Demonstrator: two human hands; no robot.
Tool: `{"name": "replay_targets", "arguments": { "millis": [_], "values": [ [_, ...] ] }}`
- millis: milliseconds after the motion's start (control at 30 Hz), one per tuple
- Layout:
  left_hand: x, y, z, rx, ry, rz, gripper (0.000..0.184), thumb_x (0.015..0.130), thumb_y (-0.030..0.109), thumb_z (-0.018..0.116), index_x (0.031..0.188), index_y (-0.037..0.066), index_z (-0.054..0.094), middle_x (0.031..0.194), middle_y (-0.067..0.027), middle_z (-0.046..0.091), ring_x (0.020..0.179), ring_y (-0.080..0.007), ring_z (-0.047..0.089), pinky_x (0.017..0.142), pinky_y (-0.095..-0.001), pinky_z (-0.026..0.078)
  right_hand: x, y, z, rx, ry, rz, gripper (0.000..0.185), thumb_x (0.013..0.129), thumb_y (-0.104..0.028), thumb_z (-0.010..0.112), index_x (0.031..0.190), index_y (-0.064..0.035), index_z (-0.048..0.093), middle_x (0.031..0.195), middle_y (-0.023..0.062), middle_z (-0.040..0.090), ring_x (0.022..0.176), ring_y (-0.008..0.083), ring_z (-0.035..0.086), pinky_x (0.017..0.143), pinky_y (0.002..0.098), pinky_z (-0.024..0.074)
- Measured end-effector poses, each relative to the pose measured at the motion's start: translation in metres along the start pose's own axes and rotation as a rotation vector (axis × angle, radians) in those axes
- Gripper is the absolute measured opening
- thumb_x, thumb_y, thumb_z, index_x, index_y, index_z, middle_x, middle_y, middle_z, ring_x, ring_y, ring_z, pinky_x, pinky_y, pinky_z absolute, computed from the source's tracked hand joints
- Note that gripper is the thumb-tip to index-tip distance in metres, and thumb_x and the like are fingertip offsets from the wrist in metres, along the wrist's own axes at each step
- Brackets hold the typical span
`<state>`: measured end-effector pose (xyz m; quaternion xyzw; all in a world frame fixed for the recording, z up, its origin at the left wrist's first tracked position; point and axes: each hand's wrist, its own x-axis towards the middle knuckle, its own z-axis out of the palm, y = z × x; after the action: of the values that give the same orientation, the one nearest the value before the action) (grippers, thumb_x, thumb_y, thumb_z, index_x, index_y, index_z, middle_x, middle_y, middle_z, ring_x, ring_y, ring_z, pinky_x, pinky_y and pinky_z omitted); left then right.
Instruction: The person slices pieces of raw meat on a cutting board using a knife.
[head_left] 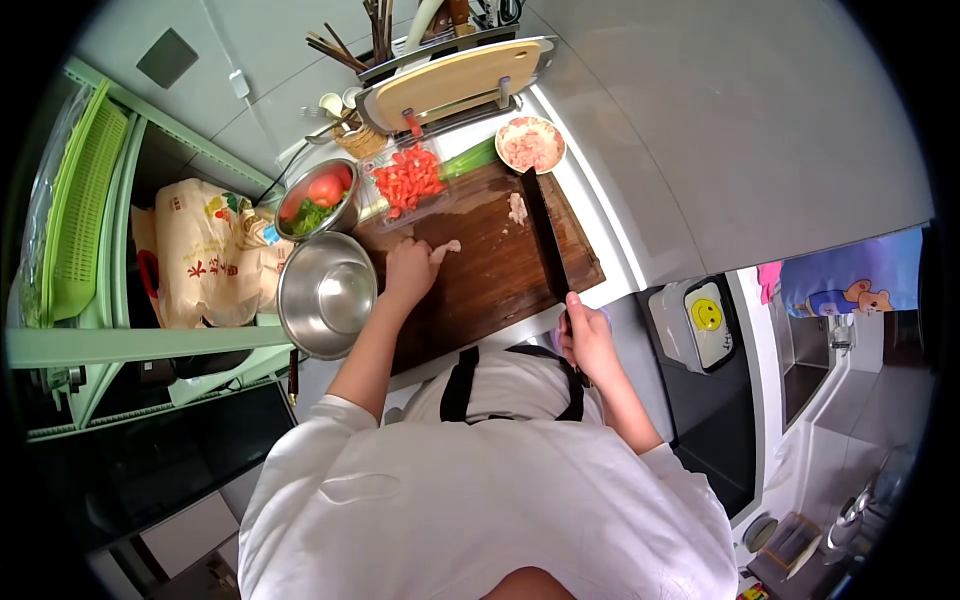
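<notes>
My right hand (587,340) grips the handle of a kitchen knife (545,238). Its long dark blade lies over the right part of a brown wooden cutting board (480,275), the tip near a bowl of pink raw meat pieces (531,147). On the left side of the board, my left hand (411,270) is closed, with a small pale piece of raw meat (453,246) at its fingertips. Just left of the blade sits a little heap of chopped meat (517,208). Chopped red pieces (408,180) fill a clear tray at the board's far left corner, beside green stalks (468,160).
Left of the board stand an empty steel bowl (328,295) and a steel bowl with tomato and greens (318,198). Behind are a rack with a light cutting board (450,90) and a utensil basket (360,140). A green shelf (150,345) borders the left; a lidded bin (695,320) stands right.
</notes>
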<state>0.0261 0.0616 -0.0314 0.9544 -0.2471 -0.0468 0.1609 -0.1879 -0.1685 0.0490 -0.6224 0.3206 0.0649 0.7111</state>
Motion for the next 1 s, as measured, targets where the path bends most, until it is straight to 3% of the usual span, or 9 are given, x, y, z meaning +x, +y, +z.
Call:
{"name": "replay_targets", "arguments": {
  "millis": [133, 233, 333, 533, 667, 700, 800, 900, 1000],
  "values": [
    [0.001, -0.008, 0.003, -0.174, 0.12, 0.145, 0.021, 0.083, 0.02, 0.07, 0.087, 0.002, 0.062, 0.082, -0.0149, 0.063, 0.081, -0.0298, 0.062, 0.072, -0.0433, 0.049, -0.004, -0.001, -0.003, 0.02, -0.004, 0.039, 0.056, 0.1, -0.054, 0.042, 0.07, -0.0068, 0.047, 0.049, -0.0013, 0.038, 0.035, 0.0083, 0.035, 0.034, 0.0252, 0.0262],
    [0.0, 0.001, 0.003, -0.765, -0.087, -0.078, 0.014, 0.086, 0.013, 0.067, 0.089, 0.002, 0.06, 0.08, -0.0071, 0.064, 0.072, -0.0162, 0.062, 0.064, -0.0319, 0.048, -0.006, -0.002, -0.006, -0.001, -0.001, 0.035, 0.057, 0.101, -0.053, 0.04, 0.069, -0.0058, 0.046, 0.049, -0.0008, 0.038, 0.034, 0.0089, 0.035, 0.033, 0.0257, 0.0269],
    [0.002, 0.005, 0.008, -1.276, -0.181, -0.108, 0.014, 0.09, 0.013, 0.067, 0.096, 0.001, 0.061, 0.083, -0.001, 0.064, 0.07, -0.0064, 0.059, 0.06, -0.022, 0.045, -0.008, 0.0, -0.006, -0.014, 0.013, 0.018, 0.057, 0.1, -0.054, 0.04, 0.069, -0.0074, 0.044, 0.051, -0.0018, 0.037, 0.036, 0.0075, 0.031, 0.033, 0.0247, 0.026],
    [0.003, 0.038, -0.003, -1.387, -0.409, -0.066, 0.023, 0.092, 0.016, 0.067, 0.107, 0.0, 0.062, 0.083, -0.0004, 0.064, 0.073, -0.0057, 0.059, 0.062, -0.021, 0.046, -0.008, 0.001, -0.009, -0.038, 0.02, 0.018, 0.059, 0.102, -0.051, 0.039, 0.067, -0.0044, 0.046, 0.051, 0.0005, 0.04, 0.034, 0.0096, 0.036, 0.033, 0.0259, 0.0288],
    [0.006, 0.033, 0.014, -1.136, -0.654, -0.022, 0.029, 0.089, 0.014, 0.068, 0.113, -0.001, 0.062, 0.088, -0.0015, 0.066, 0.076, -0.0067, 0.06, 0.065, -0.0218, 0.048, -0.007, 0.001, -0.01, -0.039, -0.01, 0.023, 0.059, 0.102, -0.051, 0.038, 0.067, -0.0045, 0.046, 0.051, 0.0004, 0.04, 0.034, 0.0094, 0.035, 0.033, 0.0257, 0.0287],
    [0.006, 0.03, 0.012, -1.08, -0.682, -0.033, 0.034, 0.082, 0.014, 0.072, 0.111, -0.002, 0.064, 0.088, -0.0059, 0.068, 0.077, -0.0108, 0.063, 0.068, -0.0242, 0.049, -0.007, 0.001, -0.01, -0.046, -0.011, 0.025, 0.058, 0.102, -0.051, 0.038, 0.067, -0.0046, 0.046, 0.051, 0.0003, 0.04, 0.034, 0.0094, 0.035, 0.033, 0.0257, 0.0286],
    [-0.002, 0.027, 0.003, -0.592, -0.408, 0.059, 0.034, 0.074, 0.012, 0.072, 0.104, -0.003, 0.067, 0.089, -0.0164, 0.07, 0.075, -0.0254, 0.067, 0.07, -0.0339, 0.053, -0.008, 0.002, -0.009, -0.061, -0.011, 0.034, 0.057, 0.101, -0.053, 0.04, 0.069, -0.0066, 0.045, 0.05, -0.0014, 0.038, 0.036, 0.0082, 0.034, 0.034, 0.025, 0.0277],
    [-0.004, 0.017, 0.0, -0.46, -0.311, 0.173, 0.037, 0.067, 0.013, 0.072, 0.101, -0.002, 0.069, 0.092, -0.0208, 0.068, 0.083, -0.0344, 0.066, 0.078, -0.0393, 0.053, -0.007, 0.003, -0.009, -0.087, -0.025, 0.064, 0.057, 0.1, -0.054, 0.041, 0.069, -0.0063, 0.046, 0.05, -0.0013, 0.039, 0.036, 0.0085, 0.035, 0.033, 0.0251, 0.0282],
    [-0.007, 0.011, -0.004, -0.469, -0.246, 0.119, 0.037, 0.067, 0.014, 0.073, 0.101, -0.001, 0.069, 0.093, -0.0208, 0.069, 0.087, -0.0344, 0.066, 0.08, -0.0397, 0.053, -0.003, 0.004, -0.009, -0.178, -0.06, 0.075, 0.058, 0.1, -0.054, 0.041, 0.068, -0.006, 0.048, 0.051, -0.0012, 0.041, 0.036, 0.0086, 0.038, 0.034, 0.0253, 0.0288]
  ]
}}
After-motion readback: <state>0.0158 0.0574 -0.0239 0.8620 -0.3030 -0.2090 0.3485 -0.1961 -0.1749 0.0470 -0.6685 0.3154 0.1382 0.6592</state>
